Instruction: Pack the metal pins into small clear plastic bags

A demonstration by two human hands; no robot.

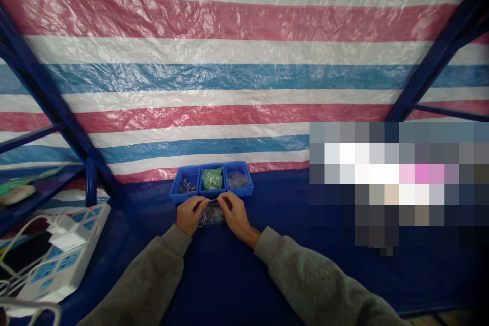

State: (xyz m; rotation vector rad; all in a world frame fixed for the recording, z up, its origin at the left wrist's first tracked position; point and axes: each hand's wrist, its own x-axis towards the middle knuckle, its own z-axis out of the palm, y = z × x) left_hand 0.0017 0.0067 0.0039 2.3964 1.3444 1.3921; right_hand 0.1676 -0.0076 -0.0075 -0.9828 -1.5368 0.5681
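Observation:
My left hand [188, 216] and my right hand [236, 216] are close together in front of the blue bins, each with thumb and index finger pinched. Between the fingertips runs a thin, dark, strip-like piece [213, 200], too small to tell its kind. Just below it, between my hands, lies a cluster of clear plastic bags [211, 216] with small metallic-looking and greenish parts. Whether the strip belongs to one of these bags I cannot tell.
Three blue bins stand behind my hands: a left bin [186, 197] with metal pieces, a middle bin [212, 194] with green packets, a right bin [250, 189] with clear pieces. A power strip [72, 269] with cables lies left. Blue frame posts flank the striped sheet [244, 76]; a blurred patch covers the right.

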